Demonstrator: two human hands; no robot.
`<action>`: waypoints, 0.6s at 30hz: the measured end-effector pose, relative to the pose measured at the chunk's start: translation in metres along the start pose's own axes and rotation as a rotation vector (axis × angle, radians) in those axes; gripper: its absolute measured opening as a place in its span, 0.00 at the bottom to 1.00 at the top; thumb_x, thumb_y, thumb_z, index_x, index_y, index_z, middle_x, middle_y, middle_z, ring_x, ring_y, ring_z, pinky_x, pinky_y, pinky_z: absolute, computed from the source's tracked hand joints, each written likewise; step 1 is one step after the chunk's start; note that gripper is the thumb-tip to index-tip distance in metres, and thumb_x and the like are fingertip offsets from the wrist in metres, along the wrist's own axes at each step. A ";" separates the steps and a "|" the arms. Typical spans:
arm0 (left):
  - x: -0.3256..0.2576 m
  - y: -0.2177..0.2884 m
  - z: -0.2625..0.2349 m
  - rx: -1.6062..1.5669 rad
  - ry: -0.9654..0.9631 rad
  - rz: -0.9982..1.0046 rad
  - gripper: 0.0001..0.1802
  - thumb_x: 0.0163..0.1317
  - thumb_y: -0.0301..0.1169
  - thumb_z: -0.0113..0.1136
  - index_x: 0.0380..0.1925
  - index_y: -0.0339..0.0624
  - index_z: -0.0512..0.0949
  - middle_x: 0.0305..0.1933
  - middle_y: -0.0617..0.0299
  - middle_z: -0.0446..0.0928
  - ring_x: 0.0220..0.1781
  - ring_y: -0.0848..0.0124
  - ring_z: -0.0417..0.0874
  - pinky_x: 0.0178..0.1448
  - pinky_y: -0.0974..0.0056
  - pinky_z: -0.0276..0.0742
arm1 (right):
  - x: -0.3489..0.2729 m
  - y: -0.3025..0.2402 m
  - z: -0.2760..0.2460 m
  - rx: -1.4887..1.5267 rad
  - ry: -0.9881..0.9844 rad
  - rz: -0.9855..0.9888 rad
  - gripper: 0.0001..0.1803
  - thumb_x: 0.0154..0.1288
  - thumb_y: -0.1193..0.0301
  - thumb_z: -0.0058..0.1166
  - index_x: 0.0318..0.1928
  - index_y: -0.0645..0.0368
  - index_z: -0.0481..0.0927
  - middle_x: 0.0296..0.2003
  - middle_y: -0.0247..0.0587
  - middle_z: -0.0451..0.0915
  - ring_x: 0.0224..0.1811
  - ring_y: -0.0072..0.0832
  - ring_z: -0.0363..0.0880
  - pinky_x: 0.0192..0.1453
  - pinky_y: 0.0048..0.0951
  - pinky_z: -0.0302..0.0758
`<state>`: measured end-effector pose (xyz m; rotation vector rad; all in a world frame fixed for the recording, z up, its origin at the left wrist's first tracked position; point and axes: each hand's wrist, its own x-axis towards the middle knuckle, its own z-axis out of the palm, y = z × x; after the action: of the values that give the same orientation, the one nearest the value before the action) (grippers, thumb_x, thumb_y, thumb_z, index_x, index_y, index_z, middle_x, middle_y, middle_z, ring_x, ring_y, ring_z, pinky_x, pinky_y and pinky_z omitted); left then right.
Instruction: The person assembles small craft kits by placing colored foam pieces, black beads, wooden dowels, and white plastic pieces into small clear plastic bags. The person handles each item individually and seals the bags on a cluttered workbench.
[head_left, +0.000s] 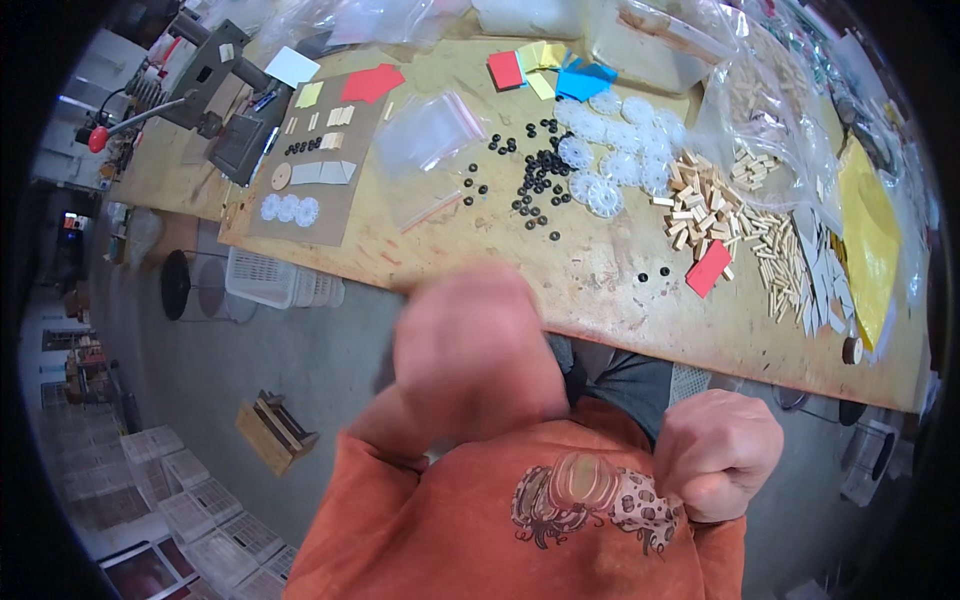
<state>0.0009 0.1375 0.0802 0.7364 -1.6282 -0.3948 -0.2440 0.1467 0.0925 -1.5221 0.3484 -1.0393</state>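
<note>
My left hand [475,345] is smeared by motion in front of the table's near edge, and its fingers cannot be made out. Close to my orange shirt, my right hand [718,450] is curled into a fist; whatever it may hold is hidden. Beyond them on the wooden table [590,295] lie small black rings [540,170], clear plastic gear-like discs [620,140] and a heap of wooden blocks [700,200]. Thin wooden sticks [785,255] and a red card [708,268] lie beside the blocks. A grey board [330,228] at left carries small sets of similar parts.
Clear zip bags [425,135] lie mid-table, with coloured cards [585,80] farther back. A bench press with a red-knobbed lever [98,139] stands far left. Grey pointed pieces [820,275] and a yellow bag [868,220] are at right. White baskets [262,278] and a wooden stool [275,432] are below.
</note>
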 end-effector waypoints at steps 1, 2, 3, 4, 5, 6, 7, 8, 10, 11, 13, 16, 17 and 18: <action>-0.007 -0.021 -0.010 0.144 0.029 -0.079 0.16 0.67 0.22 0.52 0.18 0.39 0.68 0.16 0.65 0.68 0.18 0.72 0.66 0.24 0.63 0.66 | 0.004 0.001 0.003 -0.072 -0.018 0.008 0.07 0.62 0.77 0.70 0.30 0.62 0.82 0.22 0.39 0.82 0.19 0.33 0.79 0.21 0.31 0.70; -0.014 -0.039 -0.030 0.372 -0.039 -0.174 0.13 0.66 0.20 0.56 0.20 0.37 0.71 0.18 0.62 0.70 0.19 0.69 0.70 0.26 0.60 0.66 | 0.009 0.002 0.008 -0.134 -0.051 0.013 0.07 0.62 0.77 0.69 0.31 0.62 0.82 0.22 0.39 0.82 0.19 0.33 0.80 0.22 0.30 0.71; -0.015 -0.063 -0.042 0.879 -0.102 -0.083 0.10 0.65 0.21 0.60 0.24 0.35 0.75 0.24 0.58 0.75 0.24 0.63 0.75 0.31 0.58 0.71 | 0.014 0.001 0.014 -0.193 -0.036 0.037 0.05 0.62 0.78 0.68 0.32 0.62 0.83 0.24 0.40 0.83 0.21 0.32 0.81 0.24 0.29 0.73; -0.017 -0.075 -0.053 0.731 -0.026 -0.343 0.04 0.62 0.24 0.66 0.33 0.37 0.80 0.31 0.56 0.79 0.33 0.59 0.79 0.39 0.58 0.75 | 0.015 0.003 0.014 -0.237 -0.043 0.051 0.04 0.62 0.78 0.67 0.33 0.62 0.83 0.25 0.40 0.84 0.21 0.32 0.81 0.25 0.29 0.74; -0.023 -0.090 -0.070 0.854 -0.084 -0.298 0.09 0.61 0.26 0.66 0.41 0.39 0.81 0.36 0.55 0.81 0.40 0.56 0.80 0.46 0.56 0.76 | 0.014 0.006 0.014 -0.277 -0.052 0.067 0.04 0.62 0.78 0.67 0.33 0.62 0.83 0.26 0.40 0.84 0.22 0.31 0.81 0.25 0.29 0.74; -0.031 -0.095 -0.081 0.957 -0.143 -0.375 0.12 0.60 0.27 0.68 0.44 0.39 0.80 0.38 0.54 0.81 0.44 0.54 0.79 0.50 0.53 0.75 | 0.013 0.011 0.014 -0.322 -0.055 0.086 0.04 0.61 0.79 0.67 0.34 0.62 0.84 0.26 0.40 0.84 0.22 0.31 0.81 0.26 0.29 0.75; -0.043 -0.099 -0.091 1.002 -0.178 -0.385 0.11 0.60 0.27 0.68 0.42 0.39 0.80 0.37 0.55 0.80 0.43 0.55 0.80 0.48 0.54 0.76 | 0.011 0.014 0.012 -0.317 -0.081 0.127 0.04 0.61 0.79 0.66 0.36 0.63 0.84 0.27 0.40 0.84 0.23 0.33 0.82 0.27 0.29 0.76; -0.051 -0.104 -0.097 1.041 -0.218 -0.394 0.10 0.60 0.27 0.68 0.41 0.38 0.80 0.36 0.55 0.79 0.42 0.55 0.80 0.47 0.54 0.76 | 0.008 0.018 0.011 -0.319 -0.073 0.164 0.04 0.62 0.79 0.66 0.37 0.63 0.84 0.27 0.40 0.84 0.23 0.32 0.83 0.28 0.29 0.76; -0.062 -0.108 -0.100 0.964 -0.187 -0.406 0.08 0.60 0.27 0.68 0.38 0.37 0.80 0.34 0.56 0.78 0.40 0.55 0.79 0.44 0.56 0.76 | 0.003 0.027 0.011 -0.319 -0.062 0.237 0.04 0.63 0.79 0.65 0.38 0.64 0.84 0.26 0.40 0.83 0.24 0.32 0.83 0.28 0.28 0.77; -0.068 -0.105 -0.102 0.931 -0.169 -0.422 0.08 0.60 0.27 0.68 0.36 0.37 0.80 0.33 0.56 0.77 0.38 0.55 0.79 0.43 0.56 0.76 | 0.003 0.030 0.012 -0.274 -0.053 0.260 0.02 0.67 0.80 0.62 0.39 0.65 0.83 0.26 0.40 0.83 0.24 0.28 0.83 0.30 0.26 0.78; -0.073 -0.104 -0.102 0.933 -0.115 -0.403 0.06 0.63 0.27 0.68 0.35 0.37 0.81 0.32 0.59 0.79 0.34 0.62 0.79 0.40 0.60 0.76 | 0.001 0.036 0.015 -0.244 -0.018 0.342 0.02 0.69 0.81 0.59 0.40 0.66 0.83 0.27 0.39 0.84 0.25 0.24 0.83 0.31 0.24 0.79; -0.076 -0.101 -0.108 0.667 0.138 -0.661 0.05 0.66 0.27 0.67 0.35 0.37 0.82 0.31 0.64 0.80 0.31 0.72 0.79 0.38 0.67 0.75 | -0.001 0.051 0.015 -0.175 0.044 0.459 0.03 0.72 0.81 0.57 0.41 0.68 0.83 0.28 0.38 0.85 0.27 0.20 0.83 0.33 0.22 0.79; -0.077 -0.099 -0.108 0.524 0.244 -0.790 0.04 0.67 0.27 0.67 0.36 0.37 0.83 0.31 0.65 0.81 0.31 0.76 0.79 0.38 0.69 0.75 | -0.002 0.057 0.013 -0.146 0.072 0.498 0.04 0.72 0.80 0.56 0.42 0.69 0.83 0.29 0.38 0.85 0.28 0.18 0.83 0.34 0.22 0.80; -0.074 -0.087 -0.099 0.518 0.214 -0.742 0.04 0.65 0.26 0.69 0.37 0.38 0.84 0.31 0.64 0.82 0.31 0.77 0.79 0.37 0.69 0.76 | -0.003 0.063 0.013 -0.117 0.100 0.543 0.05 0.73 0.80 0.56 0.42 0.70 0.83 0.30 0.38 0.86 0.29 0.17 0.82 0.34 0.21 0.80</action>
<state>0.1221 0.1366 -0.0109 1.7275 -1.2118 -0.3953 -0.2151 0.1408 0.0356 -1.3682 0.8528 -0.6704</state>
